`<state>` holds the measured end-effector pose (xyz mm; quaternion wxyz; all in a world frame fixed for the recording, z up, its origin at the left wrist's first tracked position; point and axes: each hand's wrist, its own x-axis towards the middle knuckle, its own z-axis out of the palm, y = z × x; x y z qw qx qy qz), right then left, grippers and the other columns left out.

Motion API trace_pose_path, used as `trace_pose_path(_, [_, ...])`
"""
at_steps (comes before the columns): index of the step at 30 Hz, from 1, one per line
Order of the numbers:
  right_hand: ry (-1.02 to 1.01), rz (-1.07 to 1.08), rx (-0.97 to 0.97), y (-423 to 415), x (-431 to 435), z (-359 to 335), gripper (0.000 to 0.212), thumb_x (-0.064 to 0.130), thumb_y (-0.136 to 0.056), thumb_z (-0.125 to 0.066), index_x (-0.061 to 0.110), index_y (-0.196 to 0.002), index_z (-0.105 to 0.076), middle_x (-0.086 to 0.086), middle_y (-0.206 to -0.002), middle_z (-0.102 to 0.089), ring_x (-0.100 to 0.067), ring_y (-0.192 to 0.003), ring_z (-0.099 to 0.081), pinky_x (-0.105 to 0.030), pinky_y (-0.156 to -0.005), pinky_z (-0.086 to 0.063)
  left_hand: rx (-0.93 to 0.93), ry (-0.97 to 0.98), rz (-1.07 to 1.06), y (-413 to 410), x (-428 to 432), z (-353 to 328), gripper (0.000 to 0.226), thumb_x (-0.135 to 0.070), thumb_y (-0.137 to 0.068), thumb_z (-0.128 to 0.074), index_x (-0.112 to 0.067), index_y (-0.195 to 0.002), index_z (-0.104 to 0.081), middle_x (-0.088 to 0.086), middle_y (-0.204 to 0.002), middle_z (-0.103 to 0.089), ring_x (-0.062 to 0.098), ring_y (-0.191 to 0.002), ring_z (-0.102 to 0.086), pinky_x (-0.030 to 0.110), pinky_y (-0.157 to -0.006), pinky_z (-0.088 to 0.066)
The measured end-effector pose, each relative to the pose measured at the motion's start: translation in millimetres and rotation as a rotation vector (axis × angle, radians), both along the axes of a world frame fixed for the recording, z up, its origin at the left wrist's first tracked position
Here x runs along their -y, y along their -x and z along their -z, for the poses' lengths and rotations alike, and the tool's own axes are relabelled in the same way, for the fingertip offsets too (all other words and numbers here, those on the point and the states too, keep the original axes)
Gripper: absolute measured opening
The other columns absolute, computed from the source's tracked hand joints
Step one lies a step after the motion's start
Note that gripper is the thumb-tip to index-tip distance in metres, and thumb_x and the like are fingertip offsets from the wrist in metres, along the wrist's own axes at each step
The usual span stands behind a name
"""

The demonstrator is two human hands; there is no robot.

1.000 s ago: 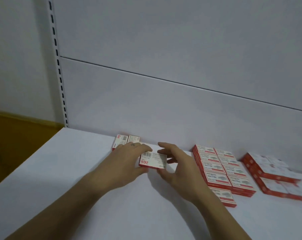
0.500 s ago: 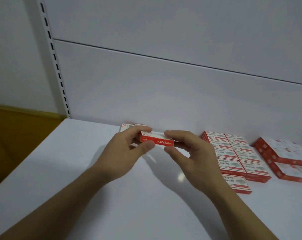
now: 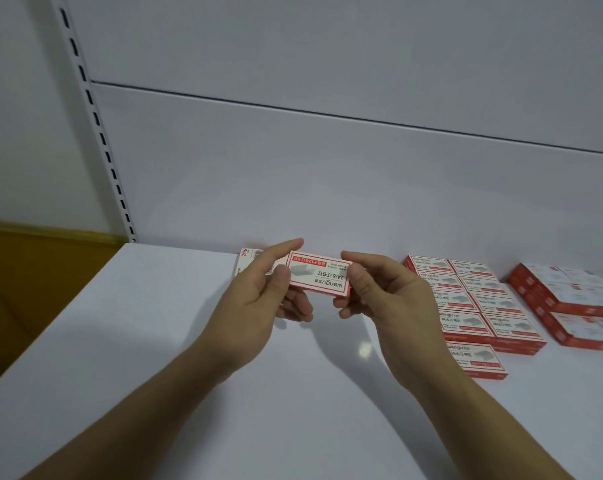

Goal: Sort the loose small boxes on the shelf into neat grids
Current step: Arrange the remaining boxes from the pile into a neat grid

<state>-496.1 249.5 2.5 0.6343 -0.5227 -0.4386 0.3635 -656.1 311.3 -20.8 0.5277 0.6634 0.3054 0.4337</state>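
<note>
I've got one small box [image 3: 319, 275] lifted clear of the shelf [image 3: 147, 341], held between both hands. My left hand [image 3: 255, 299] pinches its left end with thumb and forefinger, and my right hand [image 3: 390, 299] is clamped on the right end the same way. The printed face is up, but the lettering reads upside down to me (so it looks turned round compared with the ones already laid out).

I judge this to be the checking-and-orienting step, between pick-up and placing. Just behind my left hand, against the back panel [image 3: 327, 185], lie a couple of loose boxes [image 3: 247, 257] not yet sorted. To the right sits the grid [image 3: 473, 299], two columns wide, and at its near end a single front box [image 3: 475, 356] juts out from the left column with bare shelf beside it. Further right is a second block [image 3: 570, 299] of the same red-and-white boxes.

The next move calls for spinning the box half a turn so its print matches the rest. Then I'd carry it right and set it down touching the front box, edges flush, probably letting one hand go on the way. The risk is nudging the neighbours out of line.
</note>
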Motion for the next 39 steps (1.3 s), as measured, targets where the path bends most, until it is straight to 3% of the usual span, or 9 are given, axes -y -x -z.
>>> trace_pose_path(6, [-0.011, 0.008, 0.005, 0.0, -0.2, 1.1, 0.028, 0.025, -0.08, -0.062, 0.011, -0.103, -0.069, -0.01, -0.082, -0.074, -0.021, -0.056, -0.06, -0.027, -0.054, -0.054, -0.122, -0.07, 0.026, -0.4, 5.9, 1.6, 0.05, -0.039, -0.084, -0.048, -0.032, -0.134, -0.042, -0.001, -0.081, -0.071, 0.016, -0.076, -0.069, 0.039, -0.078, -0.056])
trace_pose_path(9, [0.02, -0.013, 0.058, -1.9, -0.8, 3.2, 0.019, 0.012, -0.089, -0.06, 0.012, -0.107, -0.068, -0.011, -0.082, -0.073, -0.023, -0.058, -0.063, -0.031, -0.057, -0.056, -0.141, -0.092, 0.0, -0.7, 3.5, 2.7, 0.041, -0.03, -0.089, -0.05, -0.032, -0.13, -0.044, -0.006, -0.088, -0.071, 0.014, -0.076, -0.068, 0.027, -0.071, -0.055])
trace_pose_path(13, [0.142, -0.161, 0.061, 1.9, -0.5, 1.7, 0.037, 0.006, -0.09, -0.062, 0.019, -0.123, -0.058, -0.014, -0.073, -0.068, -0.033, -0.069, -0.069, -0.042, -0.069, -0.059, -0.007, 0.013, -0.024, 1.4, -0.2, -5.4, 0.045, -0.015, -0.095, -0.051, -0.039, -0.131, -0.04, -0.01, -0.096, -0.073, 0.01, -0.084, -0.069, 0.019, -0.072, -0.053])
trace_pose_path(18, [0.193, -0.268, 0.094, 15.9, 3.0, 1.8, 0.044, 0.01, -0.089, -0.064, 0.023, -0.129, -0.051, -0.016, -0.082, -0.072, -0.031, -0.071, -0.07, -0.041, -0.072, -0.056, 0.042, 0.087, -0.032, -0.2, 4.5, -8.4, 0.018, -0.022, -0.096, -0.048, -0.025, -0.114, -0.051, -0.003, -0.099, -0.072, 0.012, -0.086, -0.07, 0.024, -0.07, -0.056])
trace_pose_path(21, [0.197, -0.248, -0.003, 17.6, 4.5, 1.1, 0.04, 0.013, -0.092, -0.061, 0.028, -0.127, -0.05, -0.013, -0.091, -0.074, -0.03, -0.075, -0.071, -0.035, -0.069, -0.056, -0.103, -0.036, 0.109, 3.7, 2.7, -8.1, 0.04, -0.037, -0.081, -0.063, -0.04, -0.12, -0.053, -0.01, -0.109, -0.066, 0.009, -0.096, -0.065, 0.028, -0.076, -0.056])
trace_pose_path(23, [0.197, -0.222, -0.03, 15.3, 4.5, 1.2, 0.029, 0.016, -0.094, -0.057, 0.024, -0.122, -0.054, -0.012, -0.093, -0.074, -0.03, -0.077, -0.071, -0.033, -0.067, -0.055, -0.167, -0.064, 0.166, 6.3, 0.9, -7.2, 0.052, -0.026, -0.08, -0.072, -0.046, -0.123, -0.052, -0.009, -0.108, -0.064, 0.01, -0.096, -0.064, 0.032, -0.079, -0.056])
trace_pose_path(27, [0.203, -0.096, -0.058, 8.3, 1.4, 1.6, 0.024, 0.024, -0.096, -0.053, 0.003, -0.104, -0.062, -0.014, -0.088, -0.074, -0.026, -0.074, -0.069, -0.034, -0.065, -0.054, -0.096, -0.044, 0.089, 7.5, -2.4, -7.1, 0.046, -0.005, -0.083, -0.068, -0.044, -0.108, -0.064, 0.002, -0.095, -0.067, 0.014, -0.085, -0.064, 0.034, -0.075, -0.056])
trace_pose_path(33, [0.096, -0.056, -0.028, -0.6, 4.5, -16.9, 0.03, 0.011, -0.091, -0.062, 0.02, -0.12, -0.062, -0.016, -0.088, -0.073, -0.023, -0.066, -0.065, -0.035, -0.068, -0.057, 0.041, -0.01, -0.061, 0.0, 6.6, -16.9, 0.022, -0.007, -0.088, -0.062, -0.02, -0.104, -0.067, -0.001, -0.095, -0.073, 0.023, -0.086, -0.068, 0.031, -0.073, -0.058])
trace_pose_path(39, [0.046, -0.101, -0.005, -18.4, 21.0, -33.1, 0.03, 0.014, -0.089, -0.065, 0.017, -0.119, -0.061, -0.016, -0.085, -0.074, -0.029, -0.074, -0.071, -0.038, -0.07, -0.058, -0.148, -0.182, -0.193, -18.1, 31.3, -32.3, 0.048, -0.021, -0.068, -0.083, -0.039, -0.108, -0.063, -0.02, -0.1, -0.064, 0.004, -0.09, -0.064, 0.019, -0.072, -0.053])
